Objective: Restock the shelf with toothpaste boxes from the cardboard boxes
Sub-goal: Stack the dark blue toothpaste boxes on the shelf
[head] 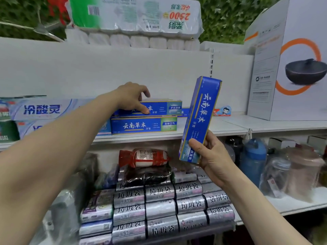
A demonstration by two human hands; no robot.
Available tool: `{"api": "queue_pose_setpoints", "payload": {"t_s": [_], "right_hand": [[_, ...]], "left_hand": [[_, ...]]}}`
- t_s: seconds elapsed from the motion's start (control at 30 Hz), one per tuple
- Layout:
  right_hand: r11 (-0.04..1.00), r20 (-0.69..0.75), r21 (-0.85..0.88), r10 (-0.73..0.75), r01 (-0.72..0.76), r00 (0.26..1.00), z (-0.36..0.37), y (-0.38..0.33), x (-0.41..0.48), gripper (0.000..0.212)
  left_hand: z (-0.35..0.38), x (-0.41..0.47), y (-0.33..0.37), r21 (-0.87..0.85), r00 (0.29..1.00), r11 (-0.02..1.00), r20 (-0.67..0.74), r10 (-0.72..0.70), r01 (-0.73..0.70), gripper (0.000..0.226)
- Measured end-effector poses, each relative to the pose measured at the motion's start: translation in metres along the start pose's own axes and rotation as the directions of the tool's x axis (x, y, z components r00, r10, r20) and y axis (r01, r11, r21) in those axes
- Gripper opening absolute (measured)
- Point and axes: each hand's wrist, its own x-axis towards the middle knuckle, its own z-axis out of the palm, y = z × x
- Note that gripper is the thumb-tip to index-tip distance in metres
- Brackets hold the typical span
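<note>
Two blue toothpaste boxes lie stacked on the white shelf (221, 128). My left hand (131, 97) grips the upper box (159, 108) at its left end, thumb on the front face and fingers over the top. The lower box (144, 125) sits under it at the shelf's front edge. My right hand (210, 152) holds a third blue toothpaste box (200, 117) upright by its lower end, in front of the shelf to the right of the stack. More blue boxes (184, 112) lie behind the stack. No cardboard box is in view.
White-and-blue toothpaste boxes (42, 110) fill the shelf's left part. A large white cookware carton (286, 71) stands at the right. Tissue packs (136, 16) sit on top. Below are rolls of bin bags (159, 209), a red package (143, 157) and bottles (253, 160).
</note>
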Motion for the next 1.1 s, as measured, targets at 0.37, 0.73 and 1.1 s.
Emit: {"api": "queue_pose_setpoints", "payload": {"t_s": [0.37, 0.73, 1.1], "right_hand": [[0.998, 0.007, -0.066, -0.012, 0.013, 1.0, 0.01, -0.006, 0.009, 0.067], [0.821, -0.097, -0.566, -0.157, 0.075, 0.983, 0.013, -0.059, 0.068, 0.044], [0.503, 0.166, -0.847, -0.056, 0.171, 0.985, 0.045, -0.092, 0.137, 0.04]], "left_hand": [[-0.011, -0.012, -0.008, 0.026, 0.998, 0.999, -0.034, -0.047, 0.048, 0.075], [-0.08, -0.038, 0.032, -0.429, 0.914, 0.879, -0.405, 0.02, -0.209, 0.048], [-0.054, -0.053, 0.029, -0.027, 0.994, 0.999, 0.109, -0.022, 0.025, 0.08]]}}
